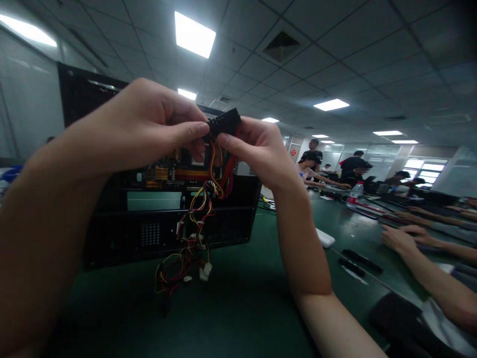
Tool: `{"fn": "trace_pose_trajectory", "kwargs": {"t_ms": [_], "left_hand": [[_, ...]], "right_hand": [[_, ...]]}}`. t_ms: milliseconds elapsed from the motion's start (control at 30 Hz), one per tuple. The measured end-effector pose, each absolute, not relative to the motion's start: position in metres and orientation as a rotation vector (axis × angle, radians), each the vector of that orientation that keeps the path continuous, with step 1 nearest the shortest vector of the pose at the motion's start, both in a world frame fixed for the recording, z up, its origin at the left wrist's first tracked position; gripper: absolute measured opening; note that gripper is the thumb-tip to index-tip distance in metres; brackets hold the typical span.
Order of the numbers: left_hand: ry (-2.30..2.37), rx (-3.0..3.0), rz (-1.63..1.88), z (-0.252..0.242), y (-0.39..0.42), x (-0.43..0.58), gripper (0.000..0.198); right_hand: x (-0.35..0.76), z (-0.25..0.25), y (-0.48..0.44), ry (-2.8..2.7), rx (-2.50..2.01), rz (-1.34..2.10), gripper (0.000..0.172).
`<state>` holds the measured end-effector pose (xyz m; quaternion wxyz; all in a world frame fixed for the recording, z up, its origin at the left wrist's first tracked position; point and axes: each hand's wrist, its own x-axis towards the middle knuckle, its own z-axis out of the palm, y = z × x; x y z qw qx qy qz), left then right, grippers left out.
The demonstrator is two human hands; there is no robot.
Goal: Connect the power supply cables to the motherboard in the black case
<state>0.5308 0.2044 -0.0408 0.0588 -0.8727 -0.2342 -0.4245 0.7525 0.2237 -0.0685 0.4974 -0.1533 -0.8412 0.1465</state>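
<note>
Black block [226, 121] was pinched between thumb and fingers — left end by the left hand [152, 117], lower right by the right hand [264, 149].

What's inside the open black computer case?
Inside the computer case, part of a circuit board shows, with power cables hanging in front. What the left hand and right hand cover can't be seen.

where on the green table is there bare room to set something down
Bare green tabletop shows in front of the computer case, between the dangling white connectors and the right forearm. It is crowded around the hanging cables and, beyond that forearm, around the black strips and a co-worker's hand.
</note>
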Motion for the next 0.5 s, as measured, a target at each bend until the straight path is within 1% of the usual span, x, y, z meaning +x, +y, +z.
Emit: {"fn": "trace_pose_trajectory", "kwargs": {"t_ms": [100,233,400,500], "left_hand": [[-0.766,-2.686,-1.3,-0.04,0.208,0.532,0.03],[-0.83,-2.711,-1.343,-0.038,0.213,0.531,0.032],[-0.786,-2.695,-1.372,-0.037,0.218,0.528,0.032],[-0.769,-2.707,-1.378,-0.038,0.22,0.526,0.033]], "right_hand": [[0.753,-0.069,0.227,-2.035,-0.392,0.364,0.036],[0.757,-0.067,0.231,-2.061,-0.433,0.349,0.041],[0.765,-0.064,0.23,-2.042,-0.466,0.309,0.042],[0.765,-0.063,0.229,-2.04,-0.455,0.3,0.045]]}}
